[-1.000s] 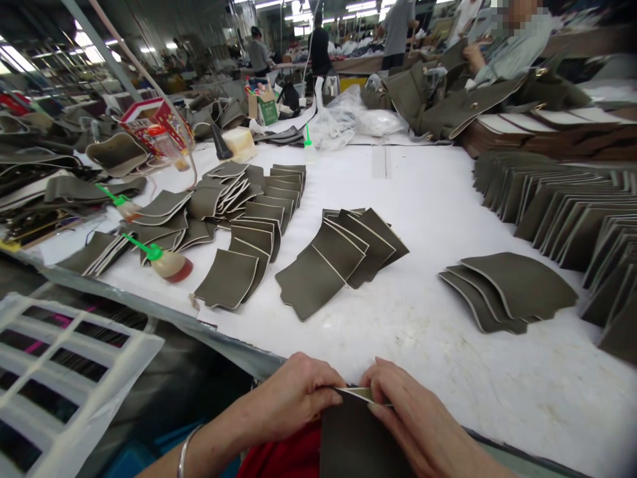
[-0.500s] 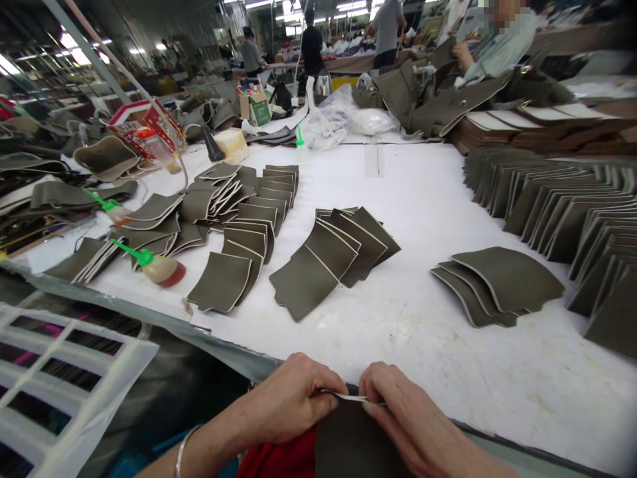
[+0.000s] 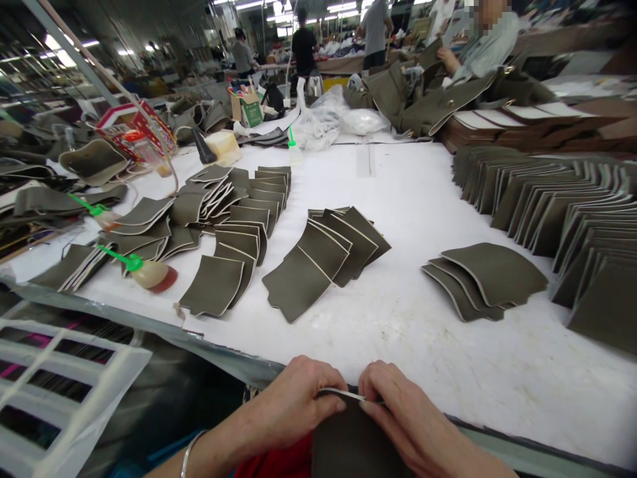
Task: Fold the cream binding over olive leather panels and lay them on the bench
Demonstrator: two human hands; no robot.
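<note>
At the table's near edge, a dark olive leather panel hangs down in front of my body, its pale cut edge facing up. My left hand pinches the left part of that edge between thumb and fingers. Close beside it, my right hand pinches the right part of the same edge. The panel's lower end is out of frame. Beyond my hands lie a fanned group of matching panels in the middle and a small stack of panels to the right.
Long rows of upright panels line the right side. Left on the white table are overlapping panels and a glue bottle with a green nozzle. A white slatted rack stands lower left. A co-worker sits across the table.
The view has shifted slightly, so the table's contents appear a little further left. Both hands keep their pinch on the panel's edge, and a longer pale strip of it shows between them.
</note>
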